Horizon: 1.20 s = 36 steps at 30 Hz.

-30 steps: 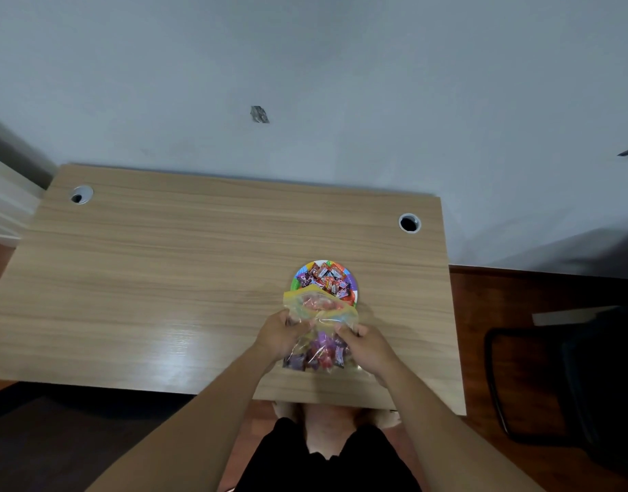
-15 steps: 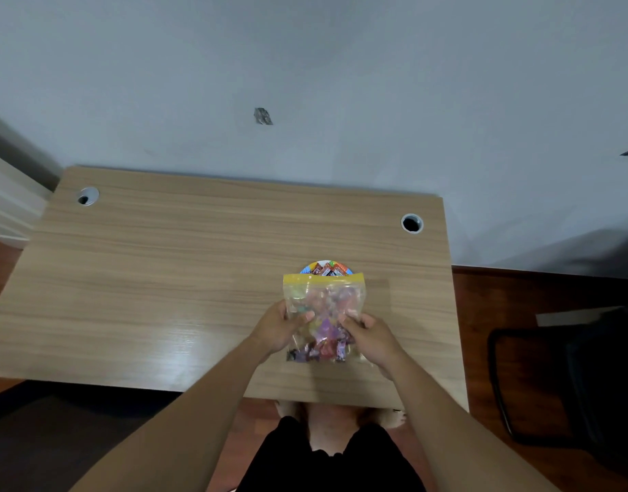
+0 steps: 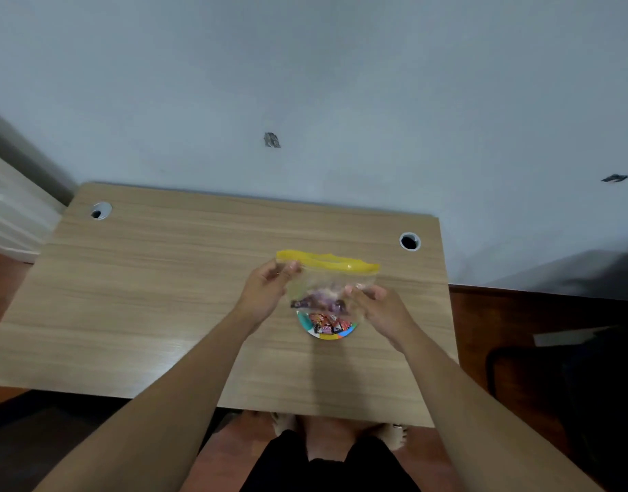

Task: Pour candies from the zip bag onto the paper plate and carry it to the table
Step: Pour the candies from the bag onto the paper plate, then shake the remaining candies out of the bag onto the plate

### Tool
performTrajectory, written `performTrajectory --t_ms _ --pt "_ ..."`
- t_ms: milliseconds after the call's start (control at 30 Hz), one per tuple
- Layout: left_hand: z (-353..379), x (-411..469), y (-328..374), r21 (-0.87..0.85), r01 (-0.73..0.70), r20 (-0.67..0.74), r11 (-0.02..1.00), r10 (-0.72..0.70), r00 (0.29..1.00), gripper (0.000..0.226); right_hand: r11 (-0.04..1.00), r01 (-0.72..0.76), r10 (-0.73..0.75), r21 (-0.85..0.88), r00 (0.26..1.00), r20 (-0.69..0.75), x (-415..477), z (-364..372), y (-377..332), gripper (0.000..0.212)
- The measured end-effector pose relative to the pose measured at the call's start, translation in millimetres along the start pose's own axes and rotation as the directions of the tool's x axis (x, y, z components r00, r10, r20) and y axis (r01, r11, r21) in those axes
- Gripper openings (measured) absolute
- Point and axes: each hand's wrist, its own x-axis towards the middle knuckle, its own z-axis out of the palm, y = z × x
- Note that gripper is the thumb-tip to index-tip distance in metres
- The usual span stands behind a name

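Note:
A clear zip bag (image 3: 326,282) with a yellow zip strip on top hangs upright above the plate, with a few purple-wrapped candies left in its bottom. My left hand (image 3: 266,296) pinches its left side near the zip. My right hand (image 3: 383,307) grips its right side lower down. Under the bag sits the small colourful paper plate (image 3: 335,334) with wrapped candies (image 3: 327,323) heaped on it; the bag hides its far half. The plate rests on the wooden table (image 3: 163,296).
Two round cable holes (image 3: 409,241) (image 3: 100,211) sit near the table's far corners. The table stands against a pale wall. A dark chair (image 3: 561,385) is on the right over a reddish floor. My legs show below the near edge.
The bag has been lifted and pushed farther away, now held higher over the plate with its zip edge up. The near half of the plate has come into view below it.

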Motion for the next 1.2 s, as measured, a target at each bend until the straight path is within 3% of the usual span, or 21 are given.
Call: performTrajectory --t_ms 133,233,300,400,500,600,733,900,1033,1200 --pt "-6.8 4.9 17.4 0.043 -0.116 -0.094 0.992 0.12 0.988 0.017 0.983 0.032 -0.024 -0.18 0.998 0.051 -6.8 -18.4 -27.2 0.033" --pt "-8.3 3.4 34.6 0.085 -0.191 -0.049 0.978 0.195 0.98 0.011 0.965 0.094 -0.073 -0.243 0.993 0.092 -12.1 -31.2 -49.4 0.044" --pt "-10.6 1.8 46.4 0.127 -0.253 -0.004 0.959 0.255 0.967 0.012 0.974 0.109 -0.083 -0.197 0.988 0.134 -16.5 -38.9 -66.3 0.044" --pt "-13.7 -1.2 63.2 0.224 -0.333 0.083 0.916 0.323 0.943 0.018 0.979 0.171 -0.158 -0.111 0.98 0.118 -18.5 -44.3 -91.3 0.071" --pt "-12.2 -6.8 76.6 0.269 -0.336 0.131 0.903 0.311 0.941 0.015 0.896 0.333 -0.328 -0.294 0.942 0.068 -20.2 -35.6 -116.7 0.082" --pt "-14.4 -11.3 83.9 0.275 -0.358 0.145 0.892 0.33 0.933 0.01 0.795 0.437 -0.39 -0.419 0.899 0.199 -32.0 -13.5 -143.1 0.068" --pt "-20.8 -17.7 96.6 0.278 -0.408 0.172 0.87 0.373 0.912 0.004 0.628 0.569 -0.501 -0.53 0.817 0.285 -34.7 15.0 -155.0 0.029" --pt "-34.1 -25.6 105.7 0.242 -0.419 0.294 0.875 0.345 0.891 0.004 0.518 0.57 -0.549 -0.638 0.793 0.263 -37.4 23.6 -163.1 0.046" --pt "-40.3 -28.4 105.8 0.169 -0.413 0.257 0.895 0.364 0.895 0.013 0.638 0.551 -0.492 -0.538 0.829 0.266 -40.5 25.9 -167.6 0.019" --pt "-45.1 -30.3 103.8 0.177 -0.432 0.182 0.884 0.402 0.897 0.01 0.65 0.568 -0.505 -0.505 0.819 0.272 -47.5 28.5 -168.0 0.014"
